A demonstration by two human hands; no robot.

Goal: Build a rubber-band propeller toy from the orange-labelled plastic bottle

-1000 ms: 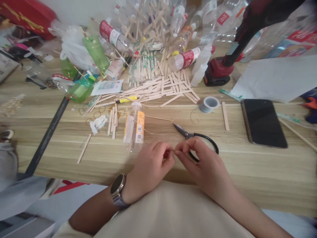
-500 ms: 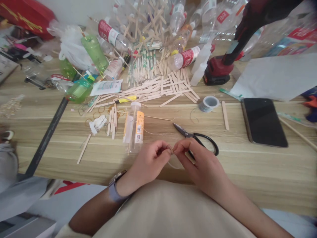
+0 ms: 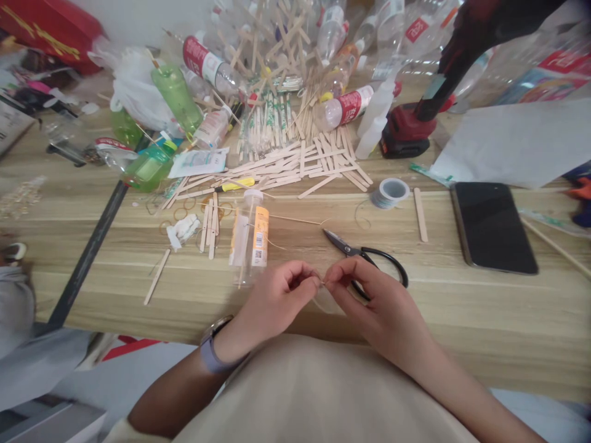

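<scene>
Thumb and fingers of my left hand (image 3: 281,301) are pinched closed. Opposite it, my right hand (image 3: 381,301) also pinches, its fingertips close to the left ones. Between them runs a thin thread (image 3: 324,284), and a faint pale loop hangs below; its ends are hidden by the fingers. Black-handled scissors (image 3: 349,249) lie partly under my right hand, blades pointing away to the left. Just beyond my left hand is a clear plastic bottle (image 3: 261,237) with an orange label, lying on the table, a thin string across it.
A spool of thread (image 3: 390,194), a craft stick (image 3: 420,214) and a phone (image 3: 494,227) lie to the right. Craft sticks (image 3: 290,166) are heaped at the back, below many plastic bottles (image 3: 346,107). A cordless drill (image 3: 413,123) stands back right. Left are rubber bands and a white crumpled packet (image 3: 183,231).
My fingertips have drawn slightly apart, the right hand shifting a little to the right. The pale loop below them looks fainter. The things on the table have not moved.
</scene>
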